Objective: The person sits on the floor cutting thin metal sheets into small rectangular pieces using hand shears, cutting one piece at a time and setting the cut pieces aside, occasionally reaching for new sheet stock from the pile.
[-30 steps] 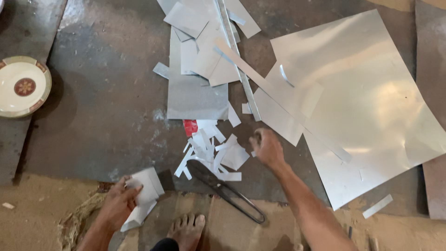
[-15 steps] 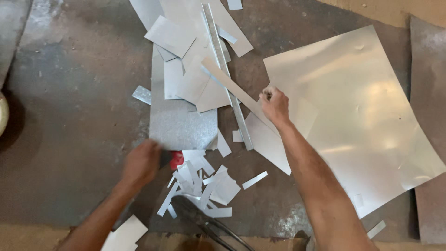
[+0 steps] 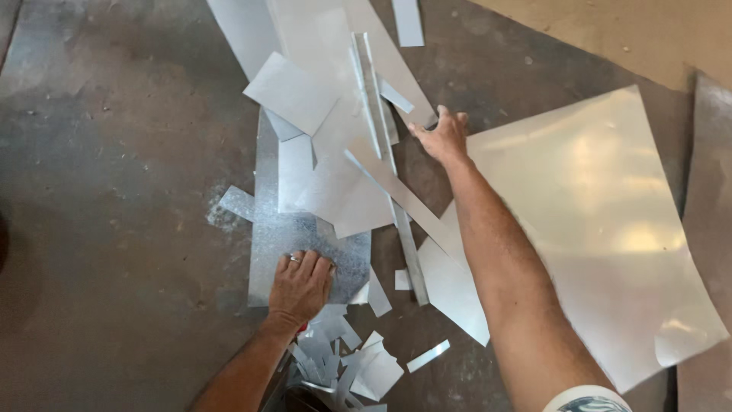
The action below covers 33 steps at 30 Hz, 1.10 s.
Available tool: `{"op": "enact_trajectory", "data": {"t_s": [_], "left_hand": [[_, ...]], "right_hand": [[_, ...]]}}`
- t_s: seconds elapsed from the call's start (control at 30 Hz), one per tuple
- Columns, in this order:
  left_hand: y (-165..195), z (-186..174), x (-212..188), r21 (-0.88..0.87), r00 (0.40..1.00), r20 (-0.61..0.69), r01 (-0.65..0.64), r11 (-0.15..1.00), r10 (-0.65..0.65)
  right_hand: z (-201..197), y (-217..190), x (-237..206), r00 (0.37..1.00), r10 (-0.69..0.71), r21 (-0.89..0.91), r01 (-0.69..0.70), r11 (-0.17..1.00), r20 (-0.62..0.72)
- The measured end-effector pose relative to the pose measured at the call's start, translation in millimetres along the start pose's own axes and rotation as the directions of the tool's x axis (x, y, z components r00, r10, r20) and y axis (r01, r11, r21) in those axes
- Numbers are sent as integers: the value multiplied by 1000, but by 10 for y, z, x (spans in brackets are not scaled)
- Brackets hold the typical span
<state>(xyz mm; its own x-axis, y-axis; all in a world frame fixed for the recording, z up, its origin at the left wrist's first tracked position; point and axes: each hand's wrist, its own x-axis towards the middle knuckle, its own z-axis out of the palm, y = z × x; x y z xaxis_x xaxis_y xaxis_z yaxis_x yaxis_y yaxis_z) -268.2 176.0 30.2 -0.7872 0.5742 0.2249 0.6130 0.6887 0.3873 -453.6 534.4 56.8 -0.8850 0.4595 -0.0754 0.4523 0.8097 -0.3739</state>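
My left hand (image 3: 300, 286), with a ring on one finger, lies flat with fingers spread on the near end of a long galvanized metal sheet (image 3: 268, 236) on the floor. My right hand (image 3: 442, 136) reaches far forward and touches the edge of a pile of cut metal pieces (image 3: 335, 114) stacked over that sheet; its fingers curl at the edge, and whether they grip a piece is unclear. Long narrow metal strips (image 3: 381, 145) cross the pile. A big shiny square sheet (image 3: 602, 229) lies under and right of my right forearm.
Small metal offcuts (image 3: 358, 366) are scattered near my left wrist. Another dull metal sheet (image 3: 709, 191) lies at the right edge. The grey concrete floor (image 3: 114, 191) stretches left; a tan surface (image 3: 625, 30) shows at the top right.
My view has moved closer and forward. My left hand went from the scrap pile onto the long sheet. My right hand reached further up, from the strip to the pile's edge.
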Motion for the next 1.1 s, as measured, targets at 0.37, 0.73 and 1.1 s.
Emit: {"op": "enact_trajectory", "data": {"t_s": [0.37, 0.73, 1.1], "left_hand": [[-94, 66, -31, 13, 999, -42, -8, 1000, 9], [-164, 46, 1, -23, 1000, -22, 13, 1000, -13], [23, -56, -119, -19, 996, -87, -1, 1000, -1]], "right_hand": [[239, 17, 243, 996, 81, -17, -81, 997, 24], [214, -59, 140, 980, 170, 687, -196, 699, 107], [-1501, 636, -1812, 974, 152, 758, 32, 651, -171]]}}
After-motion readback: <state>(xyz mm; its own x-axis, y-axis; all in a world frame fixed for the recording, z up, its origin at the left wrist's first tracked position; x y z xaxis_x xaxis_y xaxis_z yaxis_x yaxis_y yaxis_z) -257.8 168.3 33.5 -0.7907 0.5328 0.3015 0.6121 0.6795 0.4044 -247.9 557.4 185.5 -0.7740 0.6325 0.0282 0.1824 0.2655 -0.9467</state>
